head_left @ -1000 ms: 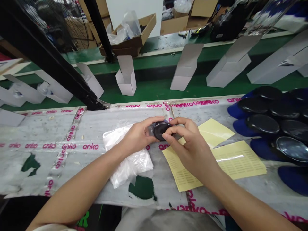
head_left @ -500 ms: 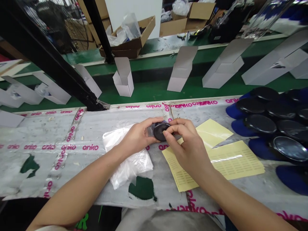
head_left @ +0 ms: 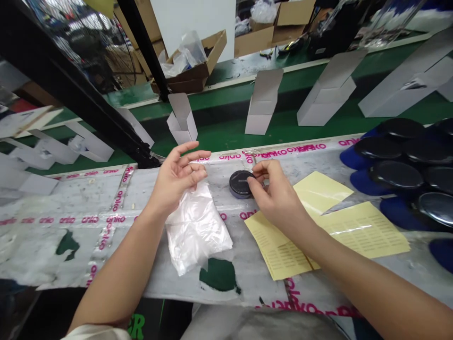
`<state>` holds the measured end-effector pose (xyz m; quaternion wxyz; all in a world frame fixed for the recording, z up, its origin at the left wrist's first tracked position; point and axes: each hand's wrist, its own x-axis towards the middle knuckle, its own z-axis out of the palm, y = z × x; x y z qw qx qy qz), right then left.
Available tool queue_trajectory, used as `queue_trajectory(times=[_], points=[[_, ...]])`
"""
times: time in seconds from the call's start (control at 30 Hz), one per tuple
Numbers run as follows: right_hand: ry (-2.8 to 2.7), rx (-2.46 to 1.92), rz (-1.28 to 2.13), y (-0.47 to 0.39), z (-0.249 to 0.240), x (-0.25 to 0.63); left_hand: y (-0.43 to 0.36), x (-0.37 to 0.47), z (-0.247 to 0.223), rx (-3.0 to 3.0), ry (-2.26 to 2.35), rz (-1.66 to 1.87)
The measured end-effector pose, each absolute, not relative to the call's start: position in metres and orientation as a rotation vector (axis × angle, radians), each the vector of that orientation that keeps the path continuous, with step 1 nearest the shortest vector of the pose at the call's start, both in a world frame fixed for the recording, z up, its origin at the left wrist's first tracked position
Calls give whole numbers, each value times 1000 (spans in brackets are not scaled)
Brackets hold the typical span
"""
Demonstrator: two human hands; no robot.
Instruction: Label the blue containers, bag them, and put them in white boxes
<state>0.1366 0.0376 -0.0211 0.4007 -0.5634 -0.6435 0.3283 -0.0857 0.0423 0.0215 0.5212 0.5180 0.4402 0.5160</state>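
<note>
Round black piece [head_left: 241,182], one: centre of the frame, right rim pinched by the right hand [head_left: 281,196]. Left hand [head_left: 171,179]: nothing held, fingers loosely spread, by clear plastic bags [head_left: 201,229]. Yellow printed sheets [head_left: 370,231]: right of centre. Risks, judged: one-sided pinch may let the piece slip; a dragging wrist could shift the sheets.

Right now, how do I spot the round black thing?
On the pale covered table, look between the white plastic and the yellow sheets, slightly farther back. The round black thing is at the right hand. Unlike the blue-and-black pieces bunched farther right, it's by itself.
</note>
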Motion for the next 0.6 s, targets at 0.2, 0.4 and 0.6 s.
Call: queue_trajectory(times=[0.2,0.4,0.6], points=[[-1663,-1272,730,30,9,127,34,-84,33,1035,865,1322],[-1451,-918,1514,30,32,111,26,-74,23,897,788,1224],[-1334,-1005,1419,32,29,121,29,-75,26,787,737,1245]])
